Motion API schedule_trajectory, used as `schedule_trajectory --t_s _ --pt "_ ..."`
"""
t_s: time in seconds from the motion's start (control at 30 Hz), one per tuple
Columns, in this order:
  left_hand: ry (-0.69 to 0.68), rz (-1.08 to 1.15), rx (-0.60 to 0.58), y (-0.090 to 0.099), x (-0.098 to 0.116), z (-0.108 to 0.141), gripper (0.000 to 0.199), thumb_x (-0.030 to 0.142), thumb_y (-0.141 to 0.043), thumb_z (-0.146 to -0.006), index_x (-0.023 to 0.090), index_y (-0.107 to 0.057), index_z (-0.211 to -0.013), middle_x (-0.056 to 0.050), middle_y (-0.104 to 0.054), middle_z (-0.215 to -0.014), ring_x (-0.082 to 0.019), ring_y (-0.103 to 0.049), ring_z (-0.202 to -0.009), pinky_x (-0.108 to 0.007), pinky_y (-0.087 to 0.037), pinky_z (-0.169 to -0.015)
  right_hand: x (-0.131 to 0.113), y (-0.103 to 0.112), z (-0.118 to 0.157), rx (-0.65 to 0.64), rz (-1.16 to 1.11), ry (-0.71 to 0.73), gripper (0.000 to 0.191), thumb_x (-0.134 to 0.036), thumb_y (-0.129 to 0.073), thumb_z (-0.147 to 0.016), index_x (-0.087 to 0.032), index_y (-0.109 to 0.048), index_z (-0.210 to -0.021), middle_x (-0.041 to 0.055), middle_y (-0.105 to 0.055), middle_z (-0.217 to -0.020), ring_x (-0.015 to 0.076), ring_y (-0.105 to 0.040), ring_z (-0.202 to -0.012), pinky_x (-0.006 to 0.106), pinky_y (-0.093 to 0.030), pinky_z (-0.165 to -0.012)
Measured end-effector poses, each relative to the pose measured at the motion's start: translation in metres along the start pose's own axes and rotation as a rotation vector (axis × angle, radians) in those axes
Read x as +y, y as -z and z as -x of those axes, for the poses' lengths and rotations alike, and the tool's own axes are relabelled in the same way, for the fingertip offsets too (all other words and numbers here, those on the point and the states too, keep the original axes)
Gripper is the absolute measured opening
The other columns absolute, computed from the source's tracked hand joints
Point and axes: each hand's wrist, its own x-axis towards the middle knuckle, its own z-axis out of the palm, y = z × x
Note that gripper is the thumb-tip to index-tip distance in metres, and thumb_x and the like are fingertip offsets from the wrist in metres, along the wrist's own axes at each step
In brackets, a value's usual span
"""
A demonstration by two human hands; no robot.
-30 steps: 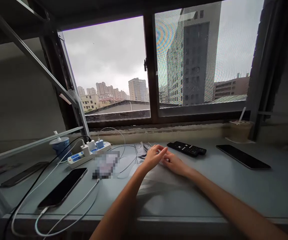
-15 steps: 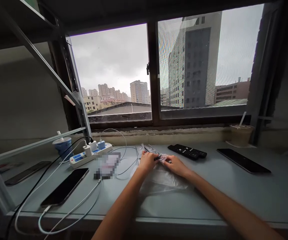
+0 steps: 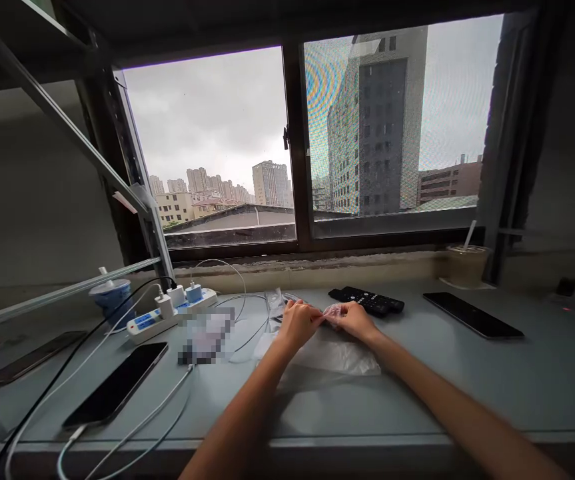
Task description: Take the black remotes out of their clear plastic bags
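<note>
A crumpled, clear plastic bag (image 3: 340, 357) lies on the desk under both my hands. My left hand (image 3: 298, 321) is closed, its fingertips pinching the bag near its upper edge. Beside it my right hand (image 3: 354, 321) pinches a bunched part of the same plastic. The two sets of fingertips almost meet. Whether anything is inside the bag, I cannot make out. Just behind my right hand are black remote controls (image 3: 367, 301), lying partly over each other.
To the left are a power strip (image 3: 150, 325) with chargers, white cables, a phone (image 3: 117, 383), a blurred-out device (image 3: 210, 335) and a blue cup (image 3: 113, 303). At right lie a dark phone (image 3: 472, 315) and a drink cup with a straw (image 3: 467, 267). A metal shelf frame stands left.
My fingertips have come closer together on the plastic, and my right hand has shifted its grip. The camera view has turned slightly to the right.
</note>
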Motion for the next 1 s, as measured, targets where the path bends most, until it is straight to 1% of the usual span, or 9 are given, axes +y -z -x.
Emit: schedule_trajectory --t_s 0.07,0.13,0.27,0.37,0.47,0.57,0.7,0.87,1.0 --pt "0.024 0.018 0.006 0.0 -0.002 0.0 0.022 0.039 -0.055 -0.079 0.026 -0.07 -0.089 -0.002 -0.068 -0.083 -0.021 -0.056 -0.086 -0.034 -0.033 -0.079 -0.001 0.003 0.001 0.006 0.068 -0.008 0.027 -0.043 -0.065 -0.062 -0.018 -0.072 -0.072 0.0036 -0.065 -0.056 0.0169 -0.06 -0.057 0.023 -0.04 -0.053" --pt "0.056 0.02 0.001 0.0 -0.004 0.001 0.029 0.043 -0.06 -0.074 0.025 -0.067 -0.096 -0.004 -0.066 -0.091 -0.023 -0.055 -0.092 -0.035 -0.034 -0.082 -0.003 0.006 0.002 0.031 0.167 -0.034 0.025 -0.042 -0.067 -0.06 -0.02 -0.072 -0.07 0.0042 -0.066 -0.058 0.0192 -0.061 -0.062 0.023 -0.038 -0.052" --pt "0.088 0.002 -0.043 -0.005 -0.009 0.001 0.035 0.031 -0.062 -0.072 0.022 -0.063 -0.106 -0.008 -0.059 -0.103 -0.024 -0.054 -0.098 -0.037 -0.035 -0.085 -0.01 0.008 0.006 0.073 0.339 -0.068 0.028 -0.048 -0.063 -0.063 -0.026 -0.073 -0.078 0.0046 -0.07 -0.073 0.0241 -0.064 -0.078 0.025 -0.038 -0.056" --pt "0.089 0.002 -0.048 -0.008 -0.011 0.001 0.031 0.024 -0.059 -0.074 0.022 -0.065 -0.104 -0.007 -0.06 -0.1 -0.023 -0.055 -0.096 -0.037 -0.034 -0.086 -0.012 0.007 0.006 0.099 0.411 -0.09 0.036 -0.054 -0.052 -0.073 -0.025 -0.072 -0.082 0.0077 -0.07 -0.079 0.0252 -0.064 -0.082 0.027 -0.039 -0.059" --pt "0.085 0.005 -0.047 -0.008 -0.012 0.0 0.029 0.021 -0.056 -0.075 0.024 -0.066 -0.101 -0.006 -0.061 -0.096 -0.023 -0.055 -0.096 -0.037 -0.034 -0.086 -0.012 0.005 0.004 0.119 0.469 -0.114 0.034 -0.047 -0.048 -0.078 -0.023 -0.071 -0.082 0.0108 -0.07 -0.083 0.0253 -0.064 -0.082 0.028 -0.041 -0.061" --pt "0.08 0.016 -0.049 -0.007 -0.011 0.0 0.027 0.02 -0.054 -0.075 0.023 -0.068 -0.097 -0.006 -0.063 -0.093 -0.023 -0.056 -0.093 -0.036 -0.034 -0.085 -0.011 0.005 0.002 0.129 0.495 -0.127 0.031 -0.044 -0.05 -0.078 -0.021 -0.072 -0.077 0.0131 -0.069 -0.084 0.0268 -0.064 -0.083 0.029 -0.041 -0.062" --pt "0.062 0.045 -0.055 -0.007 -0.01 0.001 0.027 0.016 -0.052 -0.073 0.022 -0.069 -0.094 -0.005 -0.064 -0.091 -0.021 -0.057 -0.089 -0.034 -0.036 -0.083 -0.01 0.005 0.004 0.104 0.494 -0.124 0.035 -0.05 -0.05 -0.075 -0.022 -0.072 -0.077 0.0112 -0.07 -0.082 0.0282 -0.064 -0.085 0.029 -0.04 -0.061" --pt "0.011 0.083 -0.061 -0.007 -0.01 0.001 0.028 0.013 -0.05 -0.07 0.022 -0.07 -0.086 -0.004 -0.065 -0.085 -0.018 -0.058 -0.08 -0.029 -0.04 -0.077 -0.009 0.005 0.006 0.087 0.454 -0.098 0.039 -0.059 -0.055 -0.067 -0.026 -0.072 -0.076 0.0091 -0.07 -0.078 0.0273 -0.064 -0.081 0.028 -0.039 -0.058" --pt "-0.029 0.102 -0.065 -0.008 -0.011 0.0 0.03 0.011 -0.05 -0.067 0.021 -0.07 -0.087 -0.004 -0.065 -0.083 -0.018 -0.057 -0.077 -0.028 -0.042 -0.073 -0.006 0.006 0.004 0.104 0.403 -0.104 0.039 -0.06 -0.059 -0.063 -0.025 -0.072 -0.073 0.0082 -0.07 -0.075 0.0268 -0.064 -0.08 0.026 -0.039 -0.056"
